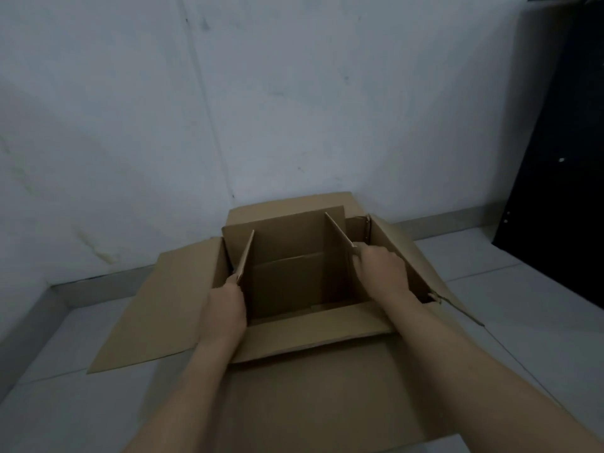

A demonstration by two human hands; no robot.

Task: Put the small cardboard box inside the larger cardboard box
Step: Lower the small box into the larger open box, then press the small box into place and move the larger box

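Note:
The larger cardboard box [157, 308] stands open on the floor below me, its flaps spread out to the left, right and front. The small cardboard box [287, 243] sits down inside it, open at the top, with its two side flaps standing upright. My left hand [225, 308] grips the lower end of the small box's left flap. My right hand [380, 273] grips the small box's right flap. The bottom of the small box is in shadow.
A pale wall [261, 109] rises just behind the boxes. Light floor tiles [523, 322] surround them. A dark cabinet or panel [565, 191] stands at the right.

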